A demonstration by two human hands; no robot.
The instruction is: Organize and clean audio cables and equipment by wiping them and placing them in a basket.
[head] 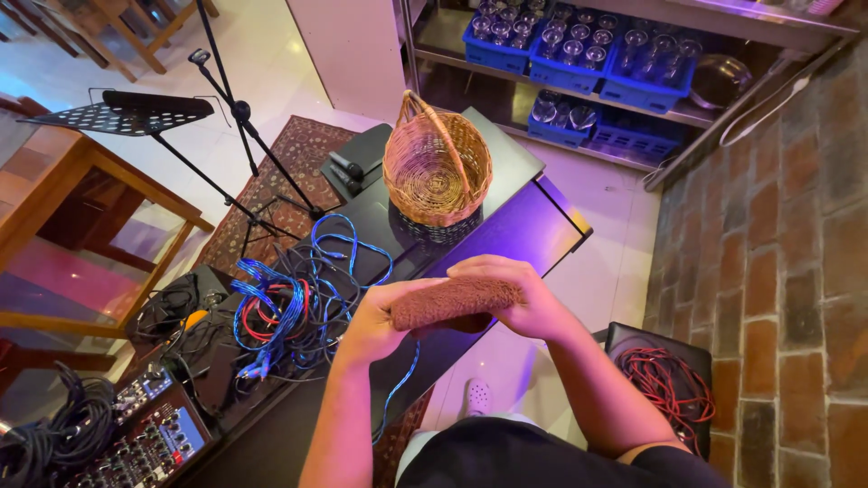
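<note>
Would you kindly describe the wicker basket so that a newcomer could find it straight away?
Start at the long glossy black table running away from the person. Near its far end, beyond the tangle of blue and red cables, stands the wicker basket. It is the only woven thing there: round, straw-coloured, tipped so its spiral base shows, with an arched handle, beside two dark microphones.

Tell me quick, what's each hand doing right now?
Left hand: closed on one end of the brown folded cloth.
Right hand: closed over the cloth's other end.
</note>
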